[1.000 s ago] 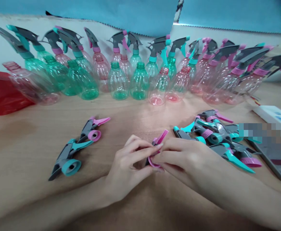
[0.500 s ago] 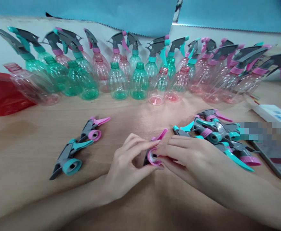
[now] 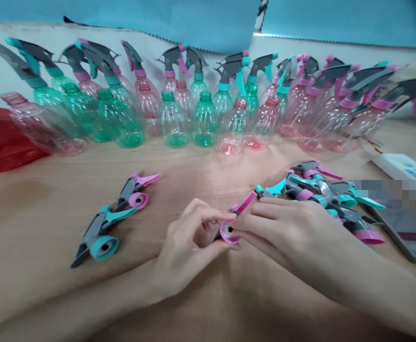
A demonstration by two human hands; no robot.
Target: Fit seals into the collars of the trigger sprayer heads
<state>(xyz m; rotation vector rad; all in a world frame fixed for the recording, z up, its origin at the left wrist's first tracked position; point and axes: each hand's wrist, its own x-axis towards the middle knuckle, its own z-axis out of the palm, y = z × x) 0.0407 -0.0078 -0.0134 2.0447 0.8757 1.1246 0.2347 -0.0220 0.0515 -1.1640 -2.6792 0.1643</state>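
Between my hands is a grey trigger spray head with a pink collar and pink lever (image 3: 246, 203), its round opening facing me. My left hand (image 3: 183, 247) grips it from the left, thumb below the collar and index finger above. The fingers of my right hand (image 3: 282, 228) are pinched together at the collar's opening; whatever they hold is hidden. To the left lie a teal-collared spray head (image 3: 94, 237) and a pink-collared spray head (image 3: 127, 192). A pile of grey, teal and pink spray heads (image 3: 332, 192) lies beyond my right hand.
Along the back stand several green bottles (image 3: 175, 121) and pink bottles (image 3: 231, 130), some uncapped, others topped with spray heads. A red plastic bag (image 3: 8, 142) lies at the left. At the right are a phone (image 3: 407, 232) and a white-and-blue box (image 3: 403, 166).
The held spray head has turned slightly, its pink lever shifting right. My right fingers stay at the collar, while other fingers of my left hand curl behind it. The view has shifted slightly.
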